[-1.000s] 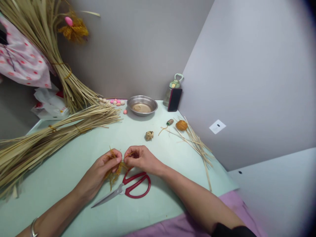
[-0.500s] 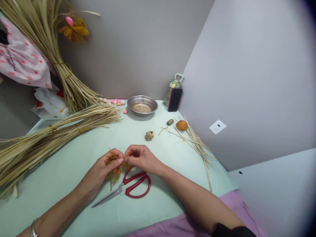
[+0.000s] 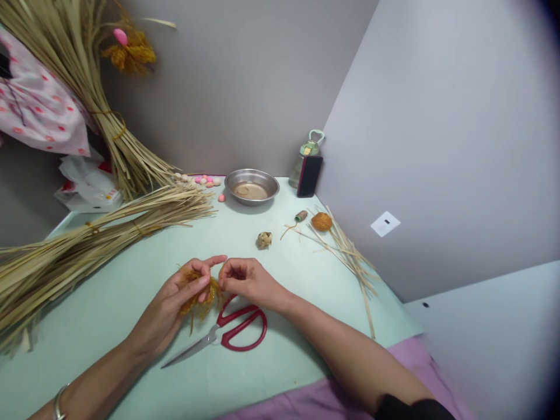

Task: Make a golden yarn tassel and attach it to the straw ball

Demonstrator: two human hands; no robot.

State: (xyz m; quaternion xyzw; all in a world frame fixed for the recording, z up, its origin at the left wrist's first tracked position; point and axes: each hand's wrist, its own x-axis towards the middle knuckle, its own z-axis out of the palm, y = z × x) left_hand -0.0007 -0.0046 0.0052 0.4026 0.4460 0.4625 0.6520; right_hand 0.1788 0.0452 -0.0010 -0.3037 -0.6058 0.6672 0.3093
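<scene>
A tuft of golden-brown fibre (image 3: 190,303) is held in my left hand (image 3: 181,291), its loose strands sticking out below the palm. The thumb and fingers close on it while the index finger points out to the right. Right beside it, my right hand (image 3: 249,283) is closed in a pinch at the tuft's right edge; what lies between its fingertips is too small to make out. Red-handled scissors (image 3: 238,338) lie on the table just below both hands, blades toward the lower left.
Straw bundles (image 3: 131,230) cover the table's left side. Farther back are a metal bowl of water (image 3: 252,188), pink and pale pods (image 3: 205,180), a bottle (image 3: 295,172) and a phone (image 3: 310,177). A small woven ball (image 3: 264,240), a brown ball (image 3: 322,221) and loose straws (image 3: 354,256) lie rightward.
My left hand has shifted slightly left and turned, its index finger now extended. The fibre tuft moved with it. My right hand stays nearly in place, its fingertips slightly apart from the left thumb.
</scene>
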